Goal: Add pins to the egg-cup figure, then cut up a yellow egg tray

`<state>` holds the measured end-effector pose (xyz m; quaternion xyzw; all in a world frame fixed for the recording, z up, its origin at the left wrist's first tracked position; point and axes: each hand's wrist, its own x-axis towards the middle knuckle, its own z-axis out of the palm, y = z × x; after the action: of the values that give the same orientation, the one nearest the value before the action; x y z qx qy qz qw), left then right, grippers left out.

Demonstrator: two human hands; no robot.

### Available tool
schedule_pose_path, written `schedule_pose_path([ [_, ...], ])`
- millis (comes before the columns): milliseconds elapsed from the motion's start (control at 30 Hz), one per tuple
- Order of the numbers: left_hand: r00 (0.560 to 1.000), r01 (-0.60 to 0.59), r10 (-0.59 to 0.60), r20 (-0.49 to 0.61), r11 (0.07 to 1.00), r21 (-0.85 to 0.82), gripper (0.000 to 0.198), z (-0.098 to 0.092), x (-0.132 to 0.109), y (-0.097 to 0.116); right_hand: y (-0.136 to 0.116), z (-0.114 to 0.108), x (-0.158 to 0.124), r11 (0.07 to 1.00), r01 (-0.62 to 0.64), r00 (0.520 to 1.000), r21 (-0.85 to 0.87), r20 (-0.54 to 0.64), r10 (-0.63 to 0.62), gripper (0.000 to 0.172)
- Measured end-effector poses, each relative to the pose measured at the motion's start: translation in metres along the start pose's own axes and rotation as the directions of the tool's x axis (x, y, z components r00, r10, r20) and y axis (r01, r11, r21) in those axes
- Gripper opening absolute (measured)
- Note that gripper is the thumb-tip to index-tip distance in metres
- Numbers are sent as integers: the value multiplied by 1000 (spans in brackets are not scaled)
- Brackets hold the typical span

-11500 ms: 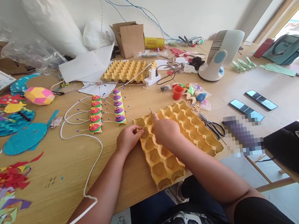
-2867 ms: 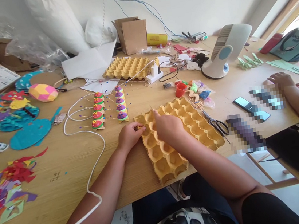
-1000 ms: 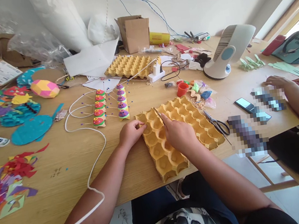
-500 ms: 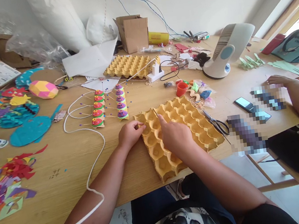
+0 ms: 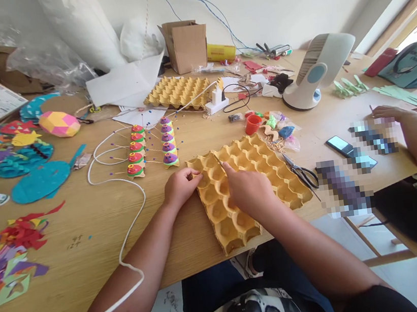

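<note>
Egg tray (image 5: 219, 211) lies flat on the counter (image 5: 189, 240), left hand (image 5: 181, 184) still pinching its far-left corner, while right hand (image 5: 250, 186), gripping a thin tool (image 5: 218, 160), has drawn slightly toward the wearer these last seconds, probably mid-stroke among the cups.

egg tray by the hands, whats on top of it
Over the egg tray is the right hand with a thin tool; the left hand holds its left corner. The right hand and forearm hide some cups, whose insides cannot be seen.
</note>
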<state>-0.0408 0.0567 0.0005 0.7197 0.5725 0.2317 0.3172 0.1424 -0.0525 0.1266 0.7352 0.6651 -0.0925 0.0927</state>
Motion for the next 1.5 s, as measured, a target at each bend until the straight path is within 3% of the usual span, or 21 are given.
schedule_pose_path([
  [233,1000,-1,1,-22,1000,4,37,-1,-1,3,5,-14,2,998,-26,994,49,-102,31,58],
  [600,1000,-1,1,11,1000,-8,42,1,2,-1,-2,-1,13,999,-29,999,37,-28,31,58],
  [833,1000,13,-13,10,1000,-8,41,-2,-1,4,-10,-7,15,1000,-15,1000,-16,4,15,72],
  [1267,1000,1,0,19,1000,-24,42,-2,0,2,-12,-19,11,999,-20,998,-29,61,21,74],
  [1500,1000,4,-4,-2,1000,1,40,0,0,1,-18,-2,7,998,-15,1000,-63,14,16,71],
])
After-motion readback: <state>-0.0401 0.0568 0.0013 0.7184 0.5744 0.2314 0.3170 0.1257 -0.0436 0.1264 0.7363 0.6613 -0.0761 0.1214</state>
